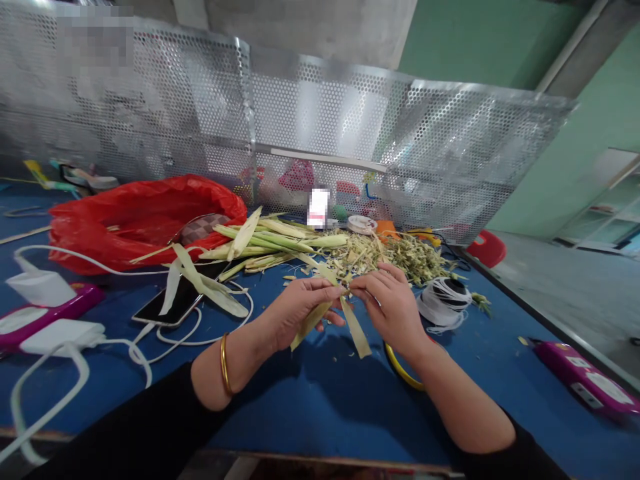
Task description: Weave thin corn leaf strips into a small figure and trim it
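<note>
In the middle of the view, both my hands meet over the blue table (320,413). My left hand (305,307) pinches pale, flat leaf strips (356,333) between thumb and fingers, with several ends fanning out below and above the grip. Fingertips of my right hand (387,303) are closed at the same crossing point, touching the left thumb tip. What exactly lies between the right fingertips is small and partly hidden. Just behind my hands is a bundle of long green and pale leaf stalks (280,240). A heap of dry plant scraps (410,257) sits beyond my right hand.
On the left are a red plastic bag (150,200), a phone (173,303) under loose leaf pieces, white cables and a purple power strip (80,303). To the right are a spool of white cord (445,300), a yellow ring (400,370) and another purple power strip (583,377). A perforated metal screen (320,113) stands behind.
</note>
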`<state>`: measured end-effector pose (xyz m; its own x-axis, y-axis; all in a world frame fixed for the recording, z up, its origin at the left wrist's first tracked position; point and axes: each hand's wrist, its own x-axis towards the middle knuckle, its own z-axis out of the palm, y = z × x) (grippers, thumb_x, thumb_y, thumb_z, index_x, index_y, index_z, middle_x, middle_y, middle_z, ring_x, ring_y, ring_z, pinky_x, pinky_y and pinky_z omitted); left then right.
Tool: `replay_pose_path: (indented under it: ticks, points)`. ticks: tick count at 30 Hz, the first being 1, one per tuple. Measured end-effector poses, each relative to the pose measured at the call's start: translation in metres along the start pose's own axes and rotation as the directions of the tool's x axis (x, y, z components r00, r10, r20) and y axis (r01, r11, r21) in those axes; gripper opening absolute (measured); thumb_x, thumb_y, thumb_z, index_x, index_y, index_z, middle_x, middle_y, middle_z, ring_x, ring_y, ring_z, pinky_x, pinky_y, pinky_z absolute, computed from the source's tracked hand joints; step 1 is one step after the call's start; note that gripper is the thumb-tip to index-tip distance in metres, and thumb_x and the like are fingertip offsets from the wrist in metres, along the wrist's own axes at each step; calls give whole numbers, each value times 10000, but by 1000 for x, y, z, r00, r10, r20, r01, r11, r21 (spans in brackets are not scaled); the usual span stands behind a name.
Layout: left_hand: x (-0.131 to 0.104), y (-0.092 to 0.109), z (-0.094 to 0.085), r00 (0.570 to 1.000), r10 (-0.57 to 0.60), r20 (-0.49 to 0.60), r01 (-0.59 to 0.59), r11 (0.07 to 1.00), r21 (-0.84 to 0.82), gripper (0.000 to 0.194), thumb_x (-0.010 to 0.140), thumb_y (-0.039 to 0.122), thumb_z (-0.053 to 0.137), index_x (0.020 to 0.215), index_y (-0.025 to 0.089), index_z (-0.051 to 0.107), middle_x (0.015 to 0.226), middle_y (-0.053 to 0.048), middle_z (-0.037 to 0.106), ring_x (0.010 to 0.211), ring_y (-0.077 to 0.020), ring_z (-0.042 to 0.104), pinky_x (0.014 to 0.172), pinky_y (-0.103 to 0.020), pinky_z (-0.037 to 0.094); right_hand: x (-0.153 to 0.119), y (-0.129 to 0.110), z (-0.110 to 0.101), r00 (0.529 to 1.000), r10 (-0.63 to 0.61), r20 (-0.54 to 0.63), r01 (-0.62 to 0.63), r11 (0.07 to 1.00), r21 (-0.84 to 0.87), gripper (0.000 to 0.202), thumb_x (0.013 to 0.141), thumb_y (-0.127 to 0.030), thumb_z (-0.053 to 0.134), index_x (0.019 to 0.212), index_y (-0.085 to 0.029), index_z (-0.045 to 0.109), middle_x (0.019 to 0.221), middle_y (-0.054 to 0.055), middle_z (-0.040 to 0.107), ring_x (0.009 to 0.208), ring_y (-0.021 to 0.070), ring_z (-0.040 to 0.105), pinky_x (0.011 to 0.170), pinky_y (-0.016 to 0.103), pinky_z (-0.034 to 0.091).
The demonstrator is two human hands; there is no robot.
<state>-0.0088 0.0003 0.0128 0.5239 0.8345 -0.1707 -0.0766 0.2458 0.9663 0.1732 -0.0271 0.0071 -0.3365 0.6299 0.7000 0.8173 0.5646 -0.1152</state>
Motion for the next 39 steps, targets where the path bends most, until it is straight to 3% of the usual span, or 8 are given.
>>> replay_pose_path:
  ticks: [3,7,10,14,19,25,33,39]
  points:
    - [0,1,3,997,-30,-67,30,1000,5,216,695,317,728,705,114,654,693,-52,688,487,-103,616,383,-169,355,0,-3,-2,999,-19,-40,19,1000,-4,149,930,-204,492,855,-219,620,864,30,690,861,180,620,983,397,339]
    - [1,1,4,969,27,-244,-44,997,-62,180,703,275,720,668,128,623,587,4,630,473,-92,601,391,-164,360,-3,-9,-2,987,37,-155,-32,999,32,123,913,-256,531,861,-214,634,909,60,685,910,211,602,864,363,397]
    - [2,0,3,950,76,-304,-108,990,-87,192,704,301,722,696,137,622,615,5,646,480,-93,598,395,-170,369,-6,-13,4,988,155,12,-155,981,118,188,925,-327,506,810,-212,600,766,28,660,743,180,596,719,299,410]
    - [3,-3,3,939,75,-337,-106,991,-76,204,676,295,738,787,140,664,645,0,665,521,-105,613,425,-174,397,-9,-20,15,908,316,274,-349,934,78,225,911,-401,501,795,-211,533,622,-4,592,567,163,535,523,241,326]
    - [5,-6,4,938,109,-328,-153,982,-110,229,589,231,787,763,119,690,637,-7,667,494,-85,566,481,-190,435,-11,-34,18,895,311,320,-339,940,36,283,973,-351,345,757,-219,471,604,4,593,526,164,531,497,243,271]
    - [9,-13,2,920,158,-358,-201,976,-87,207,607,240,761,766,121,703,696,-36,703,508,-94,570,500,-208,441,-13,-42,21,862,367,349,-361,929,-84,215,962,-371,390,882,-199,492,702,38,678,584,198,614,496,257,243]
    - [3,-8,8,902,161,-401,-177,984,-4,183,618,260,742,719,113,703,649,-47,697,491,-107,580,450,-199,387,-13,-37,18,899,326,293,-288,943,-164,315,985,-294,306,754,-207,503,648,22,654,576,185,617,512,269,236]
    - [5,-7,6,895,181,-408,-203,979,-12,157,624,233,753,697,104,702,565,-16,660,462,-94,559,485,-200,426,-16,-31,24,951,255,174,-224,958,-179,246,980,-350,359,894,-193,529,776,38,668,589,171,604,489,262,243]
